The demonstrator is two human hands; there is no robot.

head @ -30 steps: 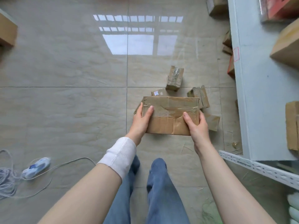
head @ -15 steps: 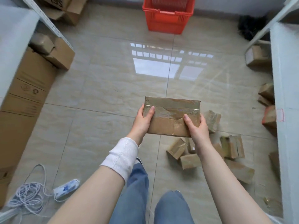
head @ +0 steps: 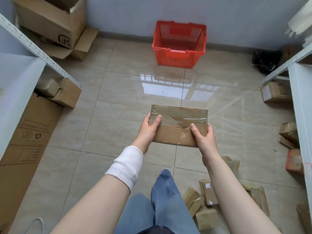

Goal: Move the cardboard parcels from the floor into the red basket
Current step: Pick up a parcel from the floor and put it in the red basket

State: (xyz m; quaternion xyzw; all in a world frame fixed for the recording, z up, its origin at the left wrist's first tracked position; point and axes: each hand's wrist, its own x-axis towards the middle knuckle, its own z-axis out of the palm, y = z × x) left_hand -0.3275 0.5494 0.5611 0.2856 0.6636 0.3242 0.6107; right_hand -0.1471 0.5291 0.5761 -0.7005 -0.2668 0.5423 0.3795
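Parcel's travel: the held parcel (head: pixel 179 122) had come up off the floor pile seen a second before and swung round toward the red basket (head: pixel 175 59), which half a second before showed only at the top edge of view and now stood whole ahead.
Fingers: both thumbs (head: pixel 157 119) lay flat on the taped top face. The other fingers were under the parcel and hidden, so their spread could not be told.
Hands: the left hand (head: pixel 148 130) gripped the left short end and the right hand (head: pixel 204 139) the right short end, near the corners closest to the body.
Parcel's long axis: it ran left to right across the body, held well above the floor (head: pixel 109 115).
Basket's bearing: straight ahead of the fingers and well apart, at the far edge of the floor against the wall, open side up, with nothing visible inside.
Nearer hand: the left looked a touch further forward, though both were nearly level. A straight two-handed carry seemed called for, with the long axis already matching the basket's wider side.
Remaining parcels: several small parcels (head: pixel 202 201) lay on the floor by the right foot, behind the hands.
Sides: shelving (head: pixel 20 70) and large cartons (head: pixel 25 141) lined the floor's left edge.
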